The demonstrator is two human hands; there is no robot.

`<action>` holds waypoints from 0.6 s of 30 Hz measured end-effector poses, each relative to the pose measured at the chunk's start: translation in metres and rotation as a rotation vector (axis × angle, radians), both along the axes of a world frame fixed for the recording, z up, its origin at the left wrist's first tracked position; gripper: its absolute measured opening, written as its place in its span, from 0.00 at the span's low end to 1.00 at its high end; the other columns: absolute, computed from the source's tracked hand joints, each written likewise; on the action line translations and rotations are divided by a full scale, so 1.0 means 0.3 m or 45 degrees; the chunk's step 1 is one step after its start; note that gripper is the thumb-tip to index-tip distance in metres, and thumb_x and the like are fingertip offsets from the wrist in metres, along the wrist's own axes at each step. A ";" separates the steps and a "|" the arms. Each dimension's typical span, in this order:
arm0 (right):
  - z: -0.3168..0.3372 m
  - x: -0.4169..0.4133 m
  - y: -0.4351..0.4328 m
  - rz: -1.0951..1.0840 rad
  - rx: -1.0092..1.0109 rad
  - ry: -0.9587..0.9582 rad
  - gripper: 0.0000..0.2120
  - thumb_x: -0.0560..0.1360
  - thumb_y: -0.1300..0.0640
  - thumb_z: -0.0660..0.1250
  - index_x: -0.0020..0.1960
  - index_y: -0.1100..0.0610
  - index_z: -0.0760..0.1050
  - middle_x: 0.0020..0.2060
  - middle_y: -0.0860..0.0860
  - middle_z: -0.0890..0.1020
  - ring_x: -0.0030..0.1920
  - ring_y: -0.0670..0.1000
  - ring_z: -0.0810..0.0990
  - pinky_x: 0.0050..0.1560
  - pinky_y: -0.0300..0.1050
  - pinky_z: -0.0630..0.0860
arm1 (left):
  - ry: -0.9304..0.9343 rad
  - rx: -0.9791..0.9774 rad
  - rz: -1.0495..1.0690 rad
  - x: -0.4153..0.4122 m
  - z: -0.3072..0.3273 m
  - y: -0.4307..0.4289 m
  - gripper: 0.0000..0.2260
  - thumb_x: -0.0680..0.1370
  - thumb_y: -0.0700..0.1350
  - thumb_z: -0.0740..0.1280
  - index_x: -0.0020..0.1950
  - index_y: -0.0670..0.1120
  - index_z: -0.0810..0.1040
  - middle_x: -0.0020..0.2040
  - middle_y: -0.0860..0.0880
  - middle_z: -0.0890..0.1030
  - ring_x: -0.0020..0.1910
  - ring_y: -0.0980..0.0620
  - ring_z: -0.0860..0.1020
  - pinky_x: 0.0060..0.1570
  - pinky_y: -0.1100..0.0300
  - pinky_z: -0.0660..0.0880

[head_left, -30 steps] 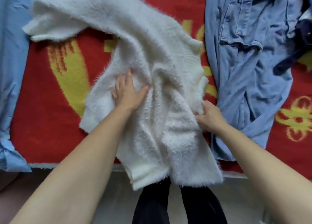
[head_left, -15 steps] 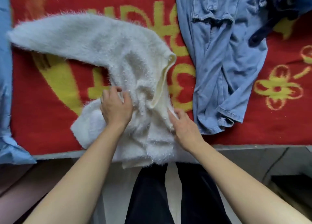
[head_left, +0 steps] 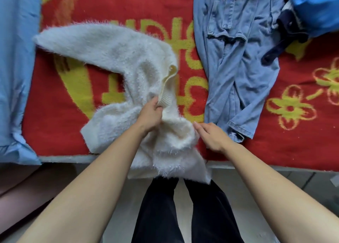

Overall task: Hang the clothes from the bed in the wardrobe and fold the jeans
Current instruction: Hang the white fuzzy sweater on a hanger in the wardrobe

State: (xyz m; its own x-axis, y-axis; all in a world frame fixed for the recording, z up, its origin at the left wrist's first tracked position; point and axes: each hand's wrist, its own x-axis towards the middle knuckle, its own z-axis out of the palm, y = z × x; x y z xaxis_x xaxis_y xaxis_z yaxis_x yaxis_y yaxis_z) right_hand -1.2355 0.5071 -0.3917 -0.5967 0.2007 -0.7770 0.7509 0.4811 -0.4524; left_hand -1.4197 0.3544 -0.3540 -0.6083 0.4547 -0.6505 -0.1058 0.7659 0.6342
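1. A person's left hand (head_left: 150,114) curls fingers and thumb round the ribbed band (head_left: 166,94) of a fluffy white sweater (head_left: 117,54).
2. The right hand (head_left: 213,136), fingers nearly straight, touches the sweater's bunched right edge with its fingertips and grips nothing.
3. The sweater sprawls on the bed's red-and-yellow blanket (head_left: 55,132), its lower part hanging over the near edge, a denim garment (head_left: 236,74) near it on the right.

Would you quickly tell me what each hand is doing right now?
Left hand: grips the sweater.
Right hand: open, beside the sweater.
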 end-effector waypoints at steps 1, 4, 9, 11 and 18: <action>0.018 -0.013 0.011 -0.034 0.045 0.028 0.31 0.80 0.33 0.47 0.70 0.54 0.71 0.62 0.59 0.76 0.67 0.59 0.72 0.66 0.53 0.68 | 0.042 0.018 -0.021 0.002 0.042 -0.018 0.17 0.80 0.37 0.57 0.65 0.51 0.76 0.45 0.52 0.81 0.41 0.62 0.77 0.45 0.62 0.73; 0.132 -0.111 0.028 -0.053 0.206 0.209 0.29 0.83 0.53 0.58 0.81 0.53 0.52 0.72 0.57 0.66 0.69 0.58 0.70 0.63 0.54 0.70 | 0.143 0.072 -0.027 0.004 0.215 -0.094 0.16 0.81 0.39 0.59 0.64 0.52 0.78 0.54 0.52 0.83 0.54 0.54 0.79 0.57 0.58 0.73; 0.487 -0.397 -0.055 0.067 0.328 0.701 0.46 0.73 0.68 0.61 0.81 0.44 0.41 0.77 0.56 0.55 0.73 0.60 0.63 0.62 0.56 0.73 | 0.428 0.045 -0.202 0.031 0.583 -0.234 0.12 0.77 0.37 0.59 0.55 0.43 0.79 0.49 0.45 0.82 0.52 0.45 0.78 0.57 0.49 0.74; 0.633 -0.517 -0.132 0.265 0.345 0.826 0.50 0.70 0.70 0.63 0.81 0.42 0.41 0.80 0.56 0.47 0.77 0.60 0.57 0.67 0.57 0.71 | 0.532 -0.006 -0.271 0.063 0.727 -0.297 0.08 0.74 0.36 0.60 0.47 0.43 0.77 0.43 0.45 0.78 0.46 0.45 0.76 0.50 0.48 0.74; 1.025 -0.636 -0.484 1.454 0.483 0.942 0.21 0.74 0.51 0.67 0.67 0.47 0.74 0.74 0.52 0.68 0.78 0.59 0.57 0.74 0.56 0.56 | 0.895 -0.143 -0.204 0.281 1.142 -0.619 0.08 0.71 0.33 0.62 0.44 0.44 0.77 0.39 0.49 0.71 0.44 0.43 0.74 0.42 0.48 0.73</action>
State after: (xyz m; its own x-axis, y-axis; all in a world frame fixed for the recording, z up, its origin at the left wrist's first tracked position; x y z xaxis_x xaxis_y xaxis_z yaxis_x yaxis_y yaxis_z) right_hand -1.4262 0.3618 -0.0841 -0.8106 -0.5402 -0.2260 -0.4799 0.8340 -0.2724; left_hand -1.3354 0.1686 -0.0114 -0.8312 0.5265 -0.1787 0.4163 0.8023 0.4278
